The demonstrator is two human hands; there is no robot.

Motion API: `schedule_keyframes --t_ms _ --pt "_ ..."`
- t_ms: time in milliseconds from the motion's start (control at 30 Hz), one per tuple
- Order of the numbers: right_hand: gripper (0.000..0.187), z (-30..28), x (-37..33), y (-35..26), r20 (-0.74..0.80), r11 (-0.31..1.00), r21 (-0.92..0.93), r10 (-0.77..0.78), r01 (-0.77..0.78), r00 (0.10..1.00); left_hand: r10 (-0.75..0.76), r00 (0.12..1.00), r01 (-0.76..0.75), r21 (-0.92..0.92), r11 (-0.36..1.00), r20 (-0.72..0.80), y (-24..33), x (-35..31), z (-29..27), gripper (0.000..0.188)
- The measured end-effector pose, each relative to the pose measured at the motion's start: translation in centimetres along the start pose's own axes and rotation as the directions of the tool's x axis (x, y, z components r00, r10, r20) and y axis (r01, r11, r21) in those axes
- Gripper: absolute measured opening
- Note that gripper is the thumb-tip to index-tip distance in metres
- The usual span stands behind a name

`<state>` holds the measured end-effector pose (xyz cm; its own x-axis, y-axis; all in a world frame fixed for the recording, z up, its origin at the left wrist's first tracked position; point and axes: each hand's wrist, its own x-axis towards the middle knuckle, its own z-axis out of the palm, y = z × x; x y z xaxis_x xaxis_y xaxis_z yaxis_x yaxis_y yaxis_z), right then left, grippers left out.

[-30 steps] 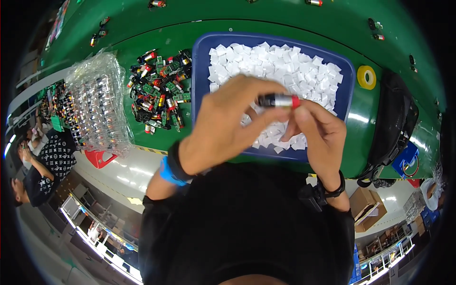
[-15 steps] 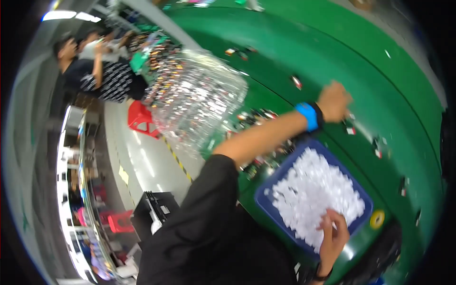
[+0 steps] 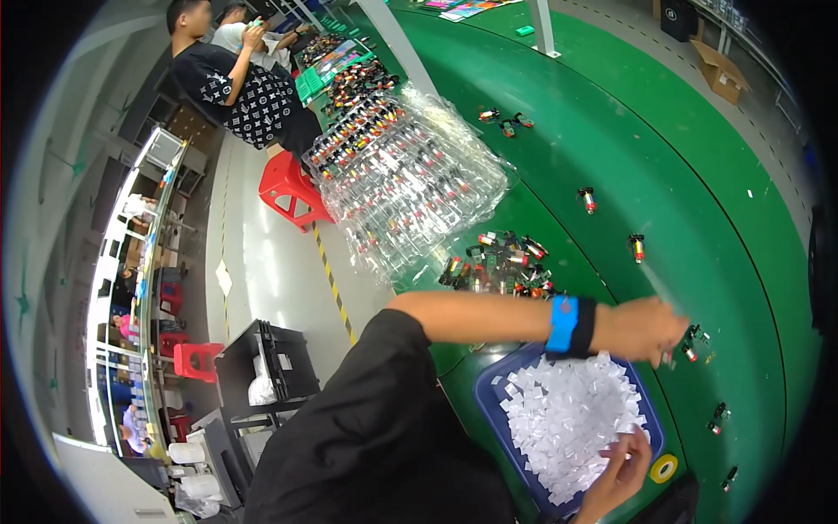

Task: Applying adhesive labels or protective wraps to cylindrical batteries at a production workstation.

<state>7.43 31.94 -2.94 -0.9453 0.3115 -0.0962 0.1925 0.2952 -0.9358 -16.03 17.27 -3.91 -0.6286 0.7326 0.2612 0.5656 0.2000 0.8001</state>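
Observation:
My left hand [image 3: 644,330], with a blue band [image 3: 563,323] and a black band at its wrist, reaches across to the right over the green table. Its fingers are bent together around something small, too blurred to name. Beside its fingertips lies a small red-and-black component with a green board [image 3: 693,342]. Over the near right part of a blue tray [image 3: 485,410], my right hand [image 3: 621,472] has thumb and fingers curled together at the heap of small white slips [image 3: 567,419]. What it pinches, if anything, is hidden.
Similar components, one red and yellow [image 3: 638,249], lie spaced along the green table [image 3: 602,113]. A loose pile [image 3: 502,262] sits beyond the tray, near plastic packing trays [image 3: 419,179]. A yellow tape roll [image 3: 663,468] lies right of the tray. Co-workers [image 3: 253,96] and a red stool [image 3: 292,188] are at far left.
My left hand has come nearer, down along the row of components, with its fingers turned downward. The right hand stays at the white slips. The whole view has shifted and become sharper.

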Motion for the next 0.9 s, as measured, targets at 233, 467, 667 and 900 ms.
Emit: schedule_keyframes --t_ms 233,467,667,900 --pt "0.020 0.7 1.1 -3.1 0.064 0.780 -0.339 -0.539 0.527 0.840 0.031 0.996 -0.041 0.117 0.992 0.085 7.8 -8.4 2.9 0.027" --pt "0.013 0.6 -0.4 -4.8 0.124 0.751 -0.373 -0.541 0.545 0.832 0.181 0.979 -0.200 0.249 0.948 0.095 9.5 -12.2 2.3 0.031" --pt "0.012 0.3 -1.3 -3.4 0.090 0.610 -0.434 -0.703 0.663 0.705 0.041 0.959 -0.116 -0.254 0.960 -0.282 9.7 -13.3 2.6 0.028" --pt "0.012 1.7 -1.8 -4.7 0.161 0.657 -0.332 -0.668 0.677 0.727 -0.363 0.841 0.537 -0.692 0.482 0.400 7.1 -14.7 3.8 0.032"
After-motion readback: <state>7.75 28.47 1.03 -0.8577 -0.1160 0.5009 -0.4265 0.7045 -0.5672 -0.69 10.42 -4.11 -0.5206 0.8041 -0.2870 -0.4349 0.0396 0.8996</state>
